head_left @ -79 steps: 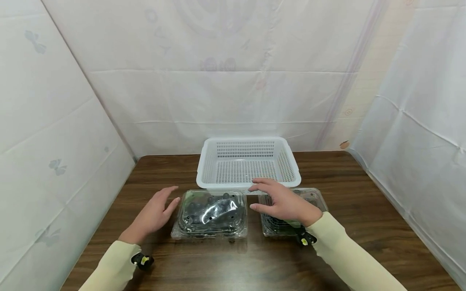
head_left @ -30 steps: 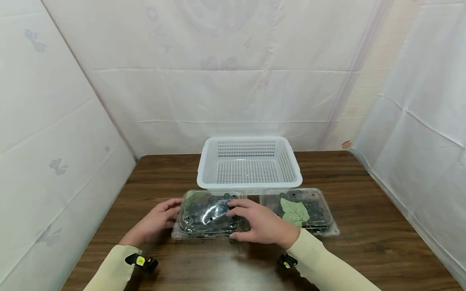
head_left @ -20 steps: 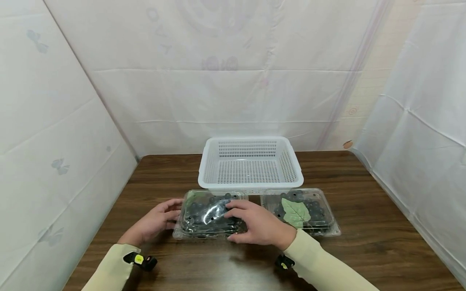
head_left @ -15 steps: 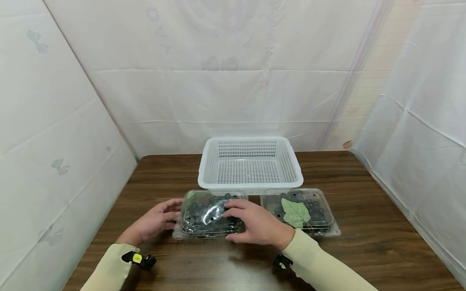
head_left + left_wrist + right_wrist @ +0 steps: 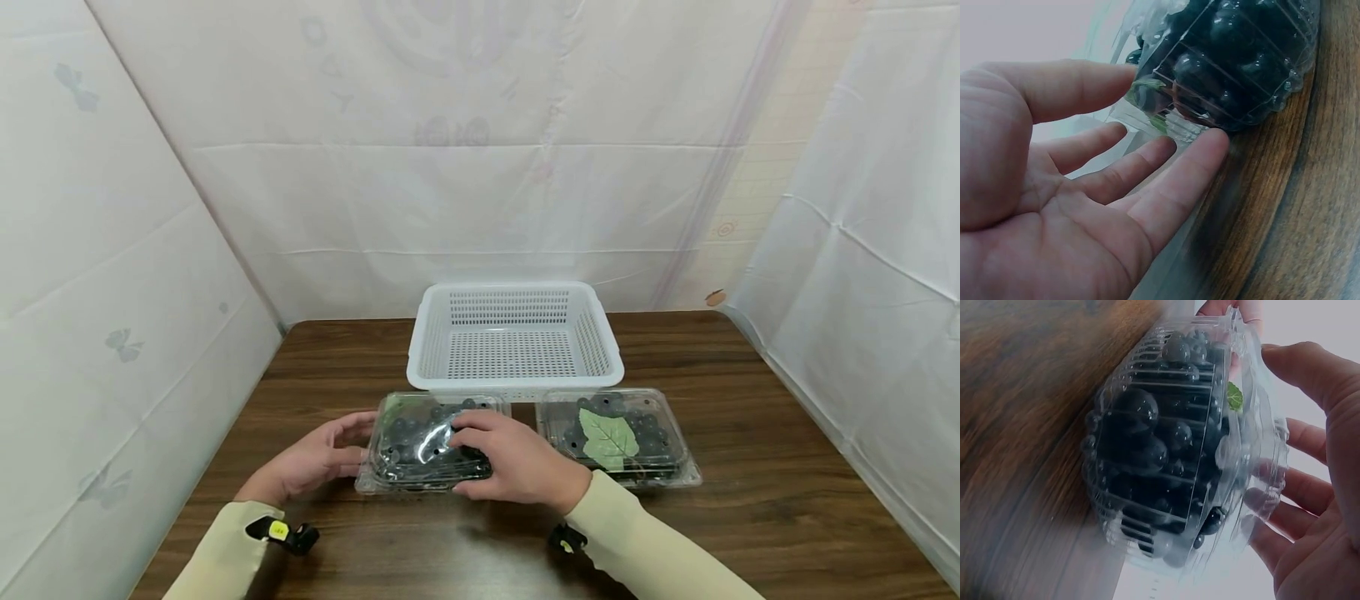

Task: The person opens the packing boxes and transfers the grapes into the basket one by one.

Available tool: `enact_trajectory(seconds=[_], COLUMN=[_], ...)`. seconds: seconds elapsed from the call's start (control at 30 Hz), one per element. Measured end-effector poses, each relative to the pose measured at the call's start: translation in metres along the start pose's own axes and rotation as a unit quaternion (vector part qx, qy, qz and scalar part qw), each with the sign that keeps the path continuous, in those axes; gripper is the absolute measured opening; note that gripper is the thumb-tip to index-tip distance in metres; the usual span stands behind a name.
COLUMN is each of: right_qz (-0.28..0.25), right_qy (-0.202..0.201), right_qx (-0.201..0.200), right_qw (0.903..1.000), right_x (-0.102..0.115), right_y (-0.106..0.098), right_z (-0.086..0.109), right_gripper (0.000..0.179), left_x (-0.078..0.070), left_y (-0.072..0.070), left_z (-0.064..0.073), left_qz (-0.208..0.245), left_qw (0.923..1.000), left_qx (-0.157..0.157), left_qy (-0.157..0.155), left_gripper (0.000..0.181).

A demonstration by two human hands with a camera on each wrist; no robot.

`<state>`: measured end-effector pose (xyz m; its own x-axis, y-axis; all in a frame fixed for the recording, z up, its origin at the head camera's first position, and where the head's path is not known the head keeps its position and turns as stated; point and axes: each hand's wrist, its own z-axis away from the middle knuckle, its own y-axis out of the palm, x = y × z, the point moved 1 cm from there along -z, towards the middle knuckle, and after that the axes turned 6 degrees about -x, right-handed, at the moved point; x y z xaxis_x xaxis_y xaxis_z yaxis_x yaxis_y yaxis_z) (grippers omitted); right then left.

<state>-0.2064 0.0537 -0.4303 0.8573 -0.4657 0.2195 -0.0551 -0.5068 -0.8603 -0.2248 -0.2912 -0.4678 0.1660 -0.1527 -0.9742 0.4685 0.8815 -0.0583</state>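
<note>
A clear plastic clamshell box (image 5: 420, 454) of dark, round, grape-like fruit sits closed on the table. In the head view, my left hand (image 5: 318, 458) is at its left end, fingers loosely extended; the left wrist view shows the fingertips (image 5: 1213, 144) close to or touching the box wall (image 5: 1235, 69). My right hand (image 5: 517, 460) lies over the right part of the lid. In the right wrist view, its fingers rest on the lid and its thumb (image 5: 1285, 359) is by the front rim. A bit of green leaf (image 5: 1234, 396) shows inside.
A second clamshell box (image 5: 660, 450) of dark fruit, with a large green leaf (image 5: 609, 437) under its lid, stands to the right. Behind both boxes is a white perforated basket (image 5: 510, 354). White sheeting (image 5: 480, 208) hangs around the wooden table (image 5: 757, 433).
My right hand has come from above the right box to the left box's lid and slid slightly left along it. My left hand has moved up to the box's left end.
</note>
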Motion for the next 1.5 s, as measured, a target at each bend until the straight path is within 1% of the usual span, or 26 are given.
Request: enact_trajectory(seconds=[0.17, 0.43, 0.63, 0.77, 1.03, 1.37, 1.5], right_qz=[0.004, 0.03, 0.037, 0.043, 0.076, 0.101, 0.114], right_qy=[-0.011, -0.031, -0.027, -0.033, -0.041, -0.027, -0.029], right_qx=[-0.003, -0.005, 0.007, 0.009, 0.013, 0.002, 0.0], right_qw=[0.9999, 0.999, 0.9989, 0.9985, 0.9962, 0.9945, 0.9931], right_x=[0.004, 0.012, 0.018, 0.023, 0.031, 0.038, 0.04], right_y=[0.003, 0.01, 0.016, 0.019, 0.025, 0.031, 0.035], right_z=[-0.007, -0.021, -0.03, -0.035, -0.044, -0.055, -0.06], right_gripper=[0.053, 0.053, 0.054, 0.054, 0.057, 0.062, 0.062], left_x=[0.002, 0.002, 0.002, 0.002, 0.0, 0.001, 0.001], left_y=[-0.001, -0.002, -0.001, 0.0, 0.001, 0.001, 0.001], left_z=[-0.002, -0.002, -0.002, -0.003, -0.003, -0.003, -0.003], left_qz=[-0.002, 0.0, 0.004, 0.006, 0.005, -0.006, -0.012], left_qw=[1.0, 1.0, 1.0, 0.9999, 0.9999, 0.9999, 0.9998], left_qx=[0.008, 0.002, -0.004, -0.007, -0.007, -0.011, -0.014], left_qy=[0.002, -0.004, -0.006, -0.008, -0.013, -0.008, -0.006], left_gripper=[0.075, 0.076, 0.077, 0.078, 0.078, 0.079, 0.079])
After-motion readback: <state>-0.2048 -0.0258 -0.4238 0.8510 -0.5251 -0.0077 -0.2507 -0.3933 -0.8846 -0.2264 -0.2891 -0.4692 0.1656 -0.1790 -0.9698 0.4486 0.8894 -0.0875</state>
